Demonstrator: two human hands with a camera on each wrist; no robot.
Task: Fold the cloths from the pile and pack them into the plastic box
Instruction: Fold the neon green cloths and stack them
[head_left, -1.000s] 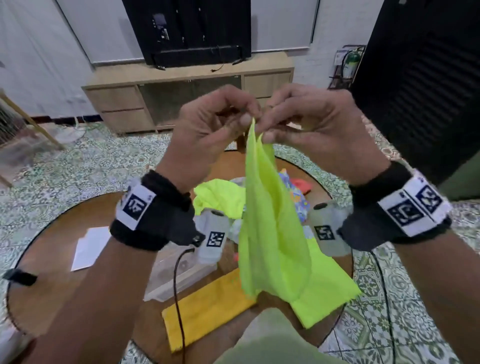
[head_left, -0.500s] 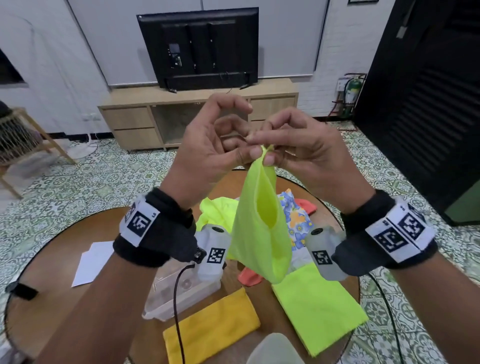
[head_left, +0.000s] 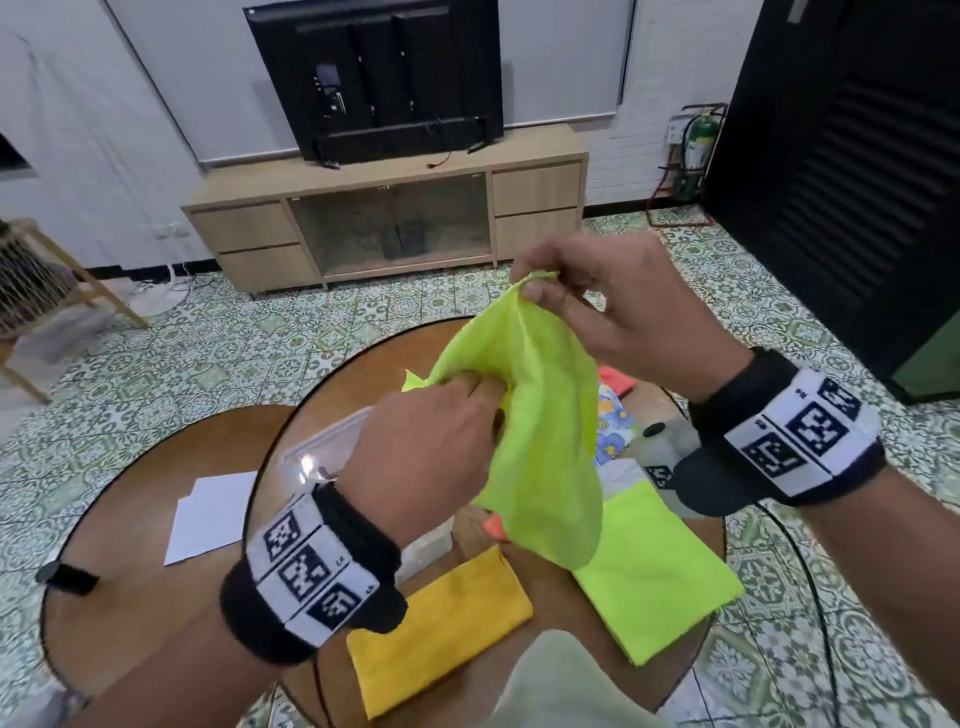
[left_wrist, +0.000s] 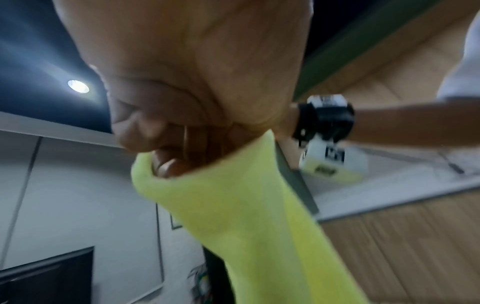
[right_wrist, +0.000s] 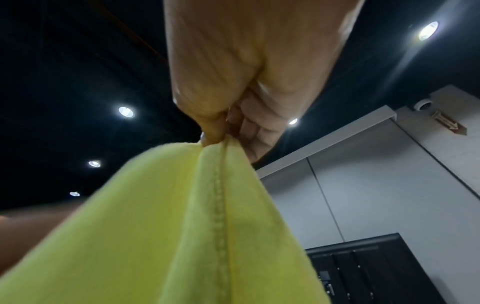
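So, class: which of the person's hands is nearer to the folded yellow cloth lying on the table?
Left. The left hand hangs above the table just beyond the yellow cloth, gripping the lime cloth. The right hand pinches that cloth's top corner, higher and farther away.

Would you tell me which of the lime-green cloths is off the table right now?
The lime-green cloth held in the air by both hands; the other one lies folded flat on the table beside the yellow cloth.

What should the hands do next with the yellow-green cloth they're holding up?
Probably pull the hands apart to stretch the cloth flat. The right hand pinches its top corner and the left hand grips it lower down, but it hangs bunched, not yet folded.
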